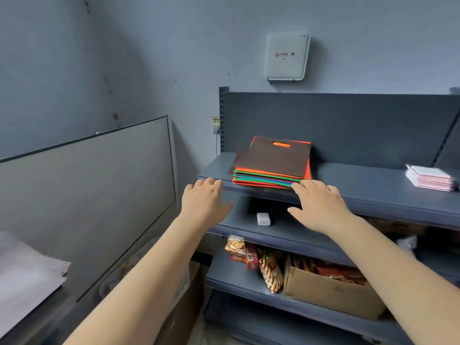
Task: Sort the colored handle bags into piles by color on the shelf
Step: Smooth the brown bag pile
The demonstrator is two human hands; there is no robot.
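— Forearms come in from the bottom edge, both bare. What are the hands doing?

— Left hand (205, 200) hovers at the front lip of the top shelf (368, 180), around 9 o'clock from the bags; its grip is spread, fingers straight, holding nothing. Right hand (318, 205) has a spread grip too, fingertips (297, 186) touching the front right corner of the stack of bags (272, 163), not pinching it.

— And the stack itself?

— It lies flat on the top shelf, left of middle. A dark brown bag (273, 156) is on top, orange showing through its handle slot; orange, green, blue and red edges are layered under it, unsorted.

— Anything else on that shelf?

— A small pink-and-white pile (431, 180) at 3 o'clock, well apart from the bags.

— Lower down?

— A white charger block (263, 218) sits on the second shelf between the two hands. Below that are snack packets (271, 272) and a cardboard box (331, 292).

— The room?

— Blue-grey wall (149, 58), with a white box (286, 56) mounted at 12 o'clock above the shelf unit and a plug in a socket (216, 123) beside the shelf post. At 9 o'clock stands a large grey panel (87, 185); pale sheets of paper (25, 277) lie at 8 o'clock.
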